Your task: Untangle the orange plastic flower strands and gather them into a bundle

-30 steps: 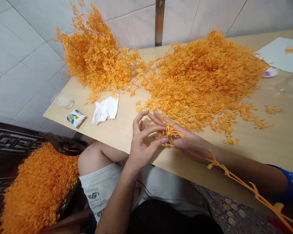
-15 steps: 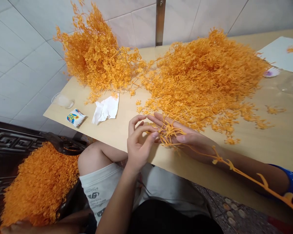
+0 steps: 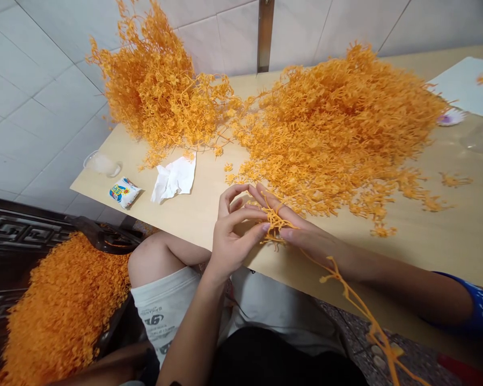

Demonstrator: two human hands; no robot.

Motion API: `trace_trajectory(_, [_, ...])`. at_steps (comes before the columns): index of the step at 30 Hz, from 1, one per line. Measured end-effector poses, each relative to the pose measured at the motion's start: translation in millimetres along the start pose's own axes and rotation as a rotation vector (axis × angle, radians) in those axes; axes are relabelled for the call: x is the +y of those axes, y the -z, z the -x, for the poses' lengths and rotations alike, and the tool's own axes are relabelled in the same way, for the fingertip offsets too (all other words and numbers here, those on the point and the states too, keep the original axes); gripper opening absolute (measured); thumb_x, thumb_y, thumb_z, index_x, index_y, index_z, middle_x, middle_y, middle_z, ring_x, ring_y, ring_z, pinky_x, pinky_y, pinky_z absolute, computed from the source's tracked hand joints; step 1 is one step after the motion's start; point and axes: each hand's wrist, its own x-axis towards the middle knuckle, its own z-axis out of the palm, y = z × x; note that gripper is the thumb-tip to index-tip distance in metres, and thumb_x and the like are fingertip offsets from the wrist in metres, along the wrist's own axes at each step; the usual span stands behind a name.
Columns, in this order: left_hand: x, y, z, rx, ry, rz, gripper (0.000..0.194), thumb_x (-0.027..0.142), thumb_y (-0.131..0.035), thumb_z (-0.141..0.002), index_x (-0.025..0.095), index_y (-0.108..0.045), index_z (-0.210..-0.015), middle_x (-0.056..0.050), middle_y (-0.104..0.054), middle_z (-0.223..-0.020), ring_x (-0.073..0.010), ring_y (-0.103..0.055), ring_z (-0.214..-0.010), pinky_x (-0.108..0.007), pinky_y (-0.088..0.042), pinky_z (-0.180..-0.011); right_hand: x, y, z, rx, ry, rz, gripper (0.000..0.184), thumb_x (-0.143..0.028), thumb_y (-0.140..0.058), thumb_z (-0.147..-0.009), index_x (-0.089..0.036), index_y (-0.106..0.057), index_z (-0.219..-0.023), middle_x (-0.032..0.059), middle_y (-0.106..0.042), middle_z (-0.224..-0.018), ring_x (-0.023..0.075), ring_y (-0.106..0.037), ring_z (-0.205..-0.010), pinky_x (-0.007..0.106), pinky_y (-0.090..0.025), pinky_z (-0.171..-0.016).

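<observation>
Over the front of the table, my left hand (image 3: 234, 233) pinches with thumb and forefinger at a tangle of thin orange plastic flower sprigs (image 3: 279, 221). My right hand (image 3: 316, 238) closes around the other side of that tangle, thumb pressed near it and fingers stretched behind. From under the right palm a long orange branched stem (image 3: 356, 300) trails toward the lower right. Just beyond both hands lies a large heap of orange plastic flower pieces (image 3: 338, 128). How many sprigs are in the grip cannot be made out.
Another orange pile (image 3: 153, 86) rises at the back left. Crumpled white paper (image 3: 175, 179), a small printed packet (image 3: 124, 193) and a clear cup (image 3: 102, 163) lie on the left. A white sheet (image 3: 467, 86) is far right. More orange pieces (image 3: 68, 305) fill the lower left, beside another person's arm (image 3: 112, 367).
Both hands have drawn slightly closer together around the sprigs. The trailing stem has swung downward, away from the right forearm. The other person's hand at lower left has left the view.
</observation>
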Motion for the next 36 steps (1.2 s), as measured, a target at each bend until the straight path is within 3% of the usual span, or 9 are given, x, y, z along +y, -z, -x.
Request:
trace_trajectory(6, [0,0.2,2,0.051,0.021,0.075,0.003,0.026,-0.073,-0.081,0.025,-0.072,-0.083,-0.005,-0.053,-0.127,-0.0238,-0.046,-0.13,-0.042,-0.037,-0.111,-7,0,-1,0.035,0.022,-0.069,0.061,-0.043,-0.045,-0.097,-0.038,-0.021,-0.153,-0.0045,-0.012,-0.164,0.0212,-0.01,-0.151,0.047,-0.012,-0.122])
trace_trajectory(10, [-5,0.6,3,0.15,0.026,0.165,0.003,0.025,-0.067,-0.086,0.022,-0.066,-0.087,-0.005,-0.056,-0.116,-0.0195,-0.052,-0.12,-0.038,-0.041,-0.106,-2,6,-2,0.029,0.015,-0.233,0.061,-0.047,-0.054,-0.091,-0.036,-0.035,-0.148,0.0009,-0.03,-0.159,0.0241,-0.031,-0.145,0.047,-0.026,-0.119])
trace_trajectory(14, [-6,-0.7,3,0.213,0.023,0.225,0.007,0.029,-0.062,-0.089,0.022,-0.061,-0.09,-0.006,-0.058,-0.11,-0.0188,-0.056,-0.113,-0.037,-0.044,-0.102,-4,6,-1,0.037,-0.032,-0.258,0.056,-0.043,-0.06,-0.088,-0.027,-0.047,-0.141,0.0077,-0.054,-0.141,0.0247,-0.052,-0.129,0.045,-0.038,-0.111])
trace_trajectory(18, [1,-2.3,3,0.144,-0.042,0.142,0.006,0.028,-0.061,-0.09,0.022,-0.06,-0.091,-0.006,-0.061,-0.113,-0.0196,-0.055,-0.116,-0.038,-0.042,-0.104,-13,-3,-1,0.019,-0.051,-0.092,0.043,-0.042,-0.06,-0.088,-0.022,-0.059,-0.127,0.0078,-0.069,-0.11,0.0223,-0.066,-0.103,0.041,-0.05,-0.097])
trace_trajectory(21, [5,-3.7,4,0.094,-0.039,0.154,0.005,0.028,-0.056,-0.093,0.023,-0.058,-0.093,-0.006,-0.063,-0.113,-0.0197,-0.055,-0.116,-0.039,-0.042,-0.104,-17,-8,-4,0.044,-0.086,0.083,0.034,-0.041,-0.062,-0.086,-0.019,-0.064,-0.112,0.0051,-0.068,-0.091,0.0187,-0.065,-0.081,0.034,-0.055,-0.077])
trace_trajectory(24, [6,-4.8,5,0.031,-0.034,0.21,0.005,0.027,-0.054,-0.094,0.024,-0.057,-0.095,-0.006,-0.065,-0.111,-0.0196,-0.056,-0.116,-0.041,-0.041,-0.106,-17,-11,-6,0.009,-0.111,0.255,0.022,-0.039,-0.062,-0.084,-0.017,-0.062,-0.085,0.0007,-0.06,-0.071,0.0134,-0.055,-0.061,0.025,-0.047,-0.056])
trace_trajectory(28, [9,-2.7,5,-0.105,0.083,0.325,0.012,0.031,-0.05,-0.096,0.026,-0.055,-0.105,-0.005,-0.068,-0.114,-0.0201,-0.061,-0.116,-0.041,-0.046,-0.102,-17,-14,-7,-0.051,-0.002,0.306,0.032,-0.039,-0.047,-0.093,-0.018,-0.051,-0.068,-0.0013,-0.051,-0.063,0.0109,-0.047,-0.058,0.024,-0.042,-0.056])
trace_trajectory(32, [11,1.8,1,-0.259,0.109,0.278,0.037,0.048,-0.051,-0.093,0.026,-0.062,-0.12,-0.008,-0.066,-0.125,-0.025,-0.057,-0.124,-0.042,-0.044,-0.107,-19,-15,-6,-0.044,0.06,0.346,0.039,-0.042,-0.039,-0.098,-0.02,-0.046,-0.066,-0.0024,-0.046,-0.06,0.0106,-0.042,-0.055,0.024,-0.04,-0.054])
trace_trajectory(36, [9,2.0,0,-0.183,0.157,0.276,0.034,0.047,-0.053,-0.092,0.023,-0.073,-0.107,-0.008,-0.072,-0.115,-0.0251,-0.063,-0.116,-0.04,-0.048,-0.102,-17,-15,-6,-0.011,0.102,0.39,0.039,-0.041,-0.038,-0.098,-0.02,-0.045,-0.067,-0.0021,-0.046,-0.062,0.0113,-0.042,-0.057,0.024,-0.038,-0.056])
